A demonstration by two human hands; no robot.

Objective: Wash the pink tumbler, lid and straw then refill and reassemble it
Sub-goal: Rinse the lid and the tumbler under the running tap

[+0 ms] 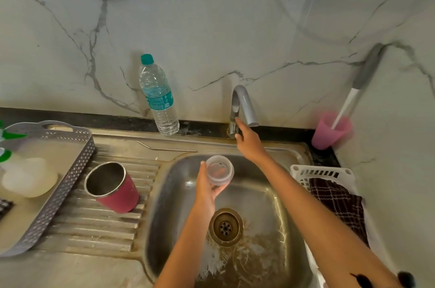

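My left hand (207, 187) holds the clear round lid (220, 170) over the steel sink basin (169, 193), below the tap spout. My right hand (247, 139) reaches to the grey tap (242, 104), its fingers touching the handle at the tap's base. The pink tumbler (113, 187) lies tilted on the ridged drainboard left of the basin, its steel-lined mouth facing up and left. A thin metal straw (167, 147) lies flat on the sink's back ledge. No water is seen running.
A water bottle (159, 96) with a teal cap stands behind the straw. A grey perforated tray (70, 177) with a white container sits at the left. A white basket (303, 174) with a checked cloth lies right of the sink. A pink cup (329, 132) holds a brush.
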